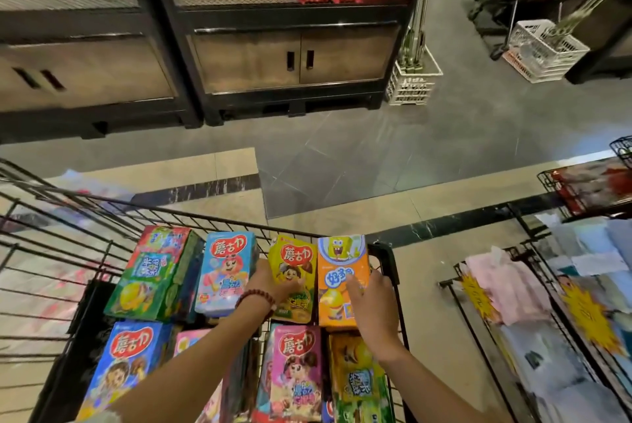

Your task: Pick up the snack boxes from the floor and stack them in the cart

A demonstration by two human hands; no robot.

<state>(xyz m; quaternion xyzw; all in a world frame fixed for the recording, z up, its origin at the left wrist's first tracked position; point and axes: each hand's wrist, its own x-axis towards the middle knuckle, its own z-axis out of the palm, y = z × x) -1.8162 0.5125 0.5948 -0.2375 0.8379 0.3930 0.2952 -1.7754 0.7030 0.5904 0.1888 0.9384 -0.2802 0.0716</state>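
A black wire cart (102, 214) holds several colourful snack boxes laid flat. At its far right end lie a yellow box (294, 262) and an orange box (338, 262) side by side. My left hand (273, 282), with a bead bracelet on the wrist, grips the yellow box at its left edge, thumb across its face. My right hand (367, 299) rests on the orange box with its fingers laid over the lower right part. A blue box (225, 269) and a green box (154, 279) lie to the left; a pink box (297, 371) and another blue box (126, 364) sit nearer me.
Dark display cabinets (290, 57) stand across the aisle with red goods on top. White plastic crates (413, 80) sit on the grey floor beyond. A wire rack (547, 303) with packaged goods and yellow price tags stands close on the right.
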